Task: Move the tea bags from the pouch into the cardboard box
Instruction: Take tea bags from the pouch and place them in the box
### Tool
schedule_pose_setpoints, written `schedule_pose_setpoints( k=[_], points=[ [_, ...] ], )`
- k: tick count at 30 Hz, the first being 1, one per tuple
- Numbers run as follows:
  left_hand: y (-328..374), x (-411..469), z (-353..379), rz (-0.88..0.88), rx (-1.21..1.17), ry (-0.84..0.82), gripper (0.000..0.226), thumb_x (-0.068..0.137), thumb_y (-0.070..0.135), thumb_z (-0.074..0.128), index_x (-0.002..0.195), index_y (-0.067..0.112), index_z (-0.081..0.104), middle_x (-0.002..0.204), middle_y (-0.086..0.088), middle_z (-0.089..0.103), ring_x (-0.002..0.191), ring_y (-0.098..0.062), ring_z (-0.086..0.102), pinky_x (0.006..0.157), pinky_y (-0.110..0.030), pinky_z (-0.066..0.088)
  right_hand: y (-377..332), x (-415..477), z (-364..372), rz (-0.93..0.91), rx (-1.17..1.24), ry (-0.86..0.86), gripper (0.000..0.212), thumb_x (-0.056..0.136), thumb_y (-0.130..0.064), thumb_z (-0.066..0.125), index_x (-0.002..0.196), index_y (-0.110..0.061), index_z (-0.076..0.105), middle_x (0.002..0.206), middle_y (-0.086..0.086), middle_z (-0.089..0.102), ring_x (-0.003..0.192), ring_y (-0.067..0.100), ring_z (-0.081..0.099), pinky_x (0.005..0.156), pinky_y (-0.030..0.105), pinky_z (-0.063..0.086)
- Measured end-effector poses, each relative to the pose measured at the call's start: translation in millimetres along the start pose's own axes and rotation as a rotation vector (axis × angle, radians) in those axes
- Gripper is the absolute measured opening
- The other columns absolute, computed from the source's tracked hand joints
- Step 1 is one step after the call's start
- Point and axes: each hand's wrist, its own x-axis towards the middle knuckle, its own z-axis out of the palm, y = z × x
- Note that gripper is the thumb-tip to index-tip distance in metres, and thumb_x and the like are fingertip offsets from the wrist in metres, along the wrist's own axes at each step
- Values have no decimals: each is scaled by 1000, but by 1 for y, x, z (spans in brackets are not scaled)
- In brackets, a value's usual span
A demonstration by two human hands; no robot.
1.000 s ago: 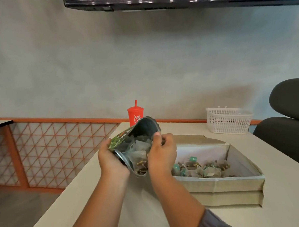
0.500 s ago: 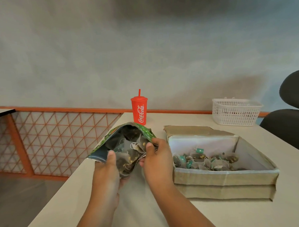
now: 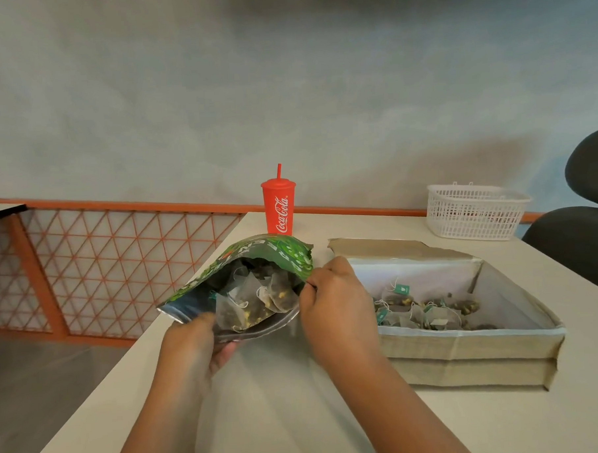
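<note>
My left hand [image 3: 193, 347] grips near lip of green pouch [image 3: 268, 258], my right hand [image 3: 335, 307] pinches right edge (mouth spread, tea bags [image 3: 256, 296] showing); cardboard box [image 3: 467, 345] just right on counter [image 3: 505, 422].

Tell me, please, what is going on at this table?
A person is holding a green pouch open above the table with both hands. The left hand grips its lower edge and the right hand pinches its upper rim. Tea bags show in the pouch's mouth. The cardboard box beside it already holds a pile of tea bags.
</note>
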Motion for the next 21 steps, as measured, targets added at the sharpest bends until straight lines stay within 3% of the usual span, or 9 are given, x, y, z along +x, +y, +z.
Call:
schedule_pose_setpoints(
  k=[2,6,8,10,13,15,18,21],
  points=[
    [-2,1,1,17,8,17,18,94,23,51,86,7,53,71,-10,59,53,-16,56,30,-15,42,1,-2,0,-54,3,42,17,91,-11,46,96,-8,62,109,7,49,72,21,48,63,26,36],
    [-2,2,1,-10,47,60,18,96,11,41,85,2,52,65,-10,53,27,-10,49,29,-13,39,-3,-2,5,-92,-38,97,10,79,-9,58,76,-5,67,81,9,57,58,28,55,45,22,30],
    [-2,1,0,-6,68,56,23,96,8,39,76,3,50,65,-12,53,26,-11,49,28,-12,37,-5,1,6,-168,-86,149,5,65,-10,64,68,-10,67,67,6,58,49,25,55,38,23,35],
    [-3,-1,-1,35,108,38,22,95,5,38,76,6,50,68,-12,56,41,-18,56,29,-13,39,-3,4,4,-264,-145,124,24,62,-7,70,85,-12,68,75,6,63,58,26,60,46,29,45],
    [-4,-8,1,91,169,1,21,94,6,39,78,10,51,71,-15,63,51,-22,61,32,-17,42,-2,12,0,-340,-175,-26,51,79,-2,59,127,-16,47,117,8,55,95,32,58,71,35,47],
    [-6,-16,3,104,197,-27,19,95,10,44,78,9,52,72,-18,64,53,-25,61,42,-23,47,-1,19,2,-386,-210,-73,49,83,-1,52,129,-18,45,120,7,50,97,33,57,69,34,44],
    [-18,-27,-2,165,267,-48,14,93,16,51,80,12,53,76,-17,64,57,-29,62,58,-35,50,1,29,4,-399,-252,-132,37,88,-3,46,122,-16,54,106,7,49,90,32,59,61,30,37],
    [-31,-39,-14,297,451,-11,17,88,24,59,77,10,57,67,-10,65,61,-26,64,66,-37,51,5,33,0,-412,-248,-221,35,93,-15,45,126,-19,54,108,8,50,96,31,57,68,31,44]
  ],
)
